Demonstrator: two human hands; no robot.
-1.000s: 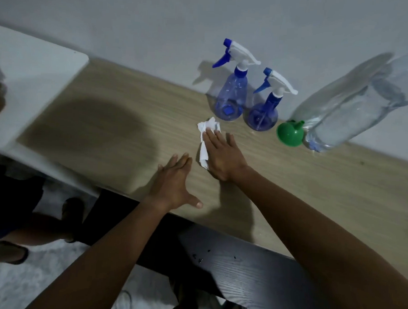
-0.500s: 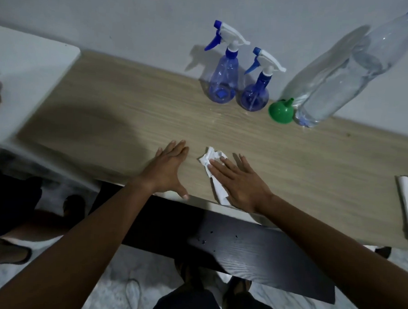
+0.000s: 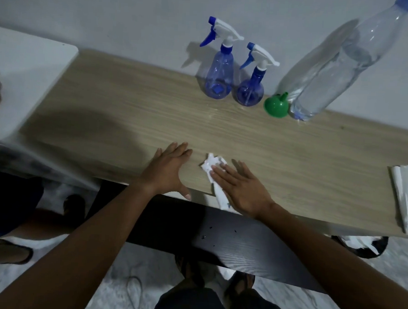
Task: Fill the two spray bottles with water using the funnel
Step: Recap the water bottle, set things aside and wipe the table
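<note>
Two blue spray bottles with white trigger heads stand side by side at the back of the wooden table (image 3: 292, 163), the taller one (image 3: 219, 74) left of the rounder one (image 3: 251, 86). A green funnel (image 3: 276, 106) lies next to them, touching a large clear water bottle (image 3: 330, 71) with a blue cap. My right hand (image 3: 240, 187) lies flat, fingers spread, pressing a crumpled white tissue (image 3: 213, 169) onto the table near its front edge. My left hand (image 3: 168, 169) rests flat and empty beside it.
A stack of white tissues (image 3: 406, 200) lies at the table's right end. A white surface (image 3: 25, 74) adjoins the table on the left. Another person's legs and sandal (image 3: 9, 250) show at lower left. A dark board (image 3: 229, 240) runs below the table edge.
My right hand has dragged the tissue from just in front of the spray bottles back toward the table's front edge. My left hand stays flat beside it.
</note>
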